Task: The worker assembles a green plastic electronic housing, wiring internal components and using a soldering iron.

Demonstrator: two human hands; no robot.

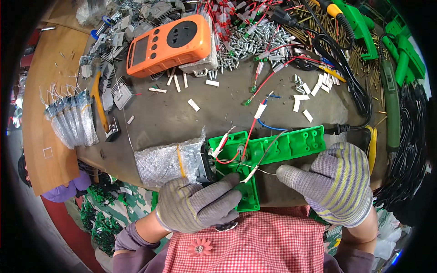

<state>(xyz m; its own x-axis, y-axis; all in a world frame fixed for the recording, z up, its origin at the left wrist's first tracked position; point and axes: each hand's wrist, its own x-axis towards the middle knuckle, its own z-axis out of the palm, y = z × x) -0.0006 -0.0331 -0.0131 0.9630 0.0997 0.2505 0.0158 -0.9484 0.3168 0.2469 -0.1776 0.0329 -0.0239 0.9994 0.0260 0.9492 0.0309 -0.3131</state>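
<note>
A green plastic housing, shaped like a handle with a wider end, lies open on the bench. Red, blue and dark wires come out of it; white sleeves sit on several, one sleeve standing above the housing. Against its left end is a black-ended part wrapped in bubble wrap. My gloved left hand is closed over the housing's near left corner, fingertips beside the wires; what they grip is hidden. My gloved right hand pinches the end of a thin wire right of the housing.
An orange meter stands at the back, beside piled screws and red wires with clear caps. White sleeves lie scattered. Bubble-wrapped parts lie left; a black cord, green tool and black cables lie right.
</note>
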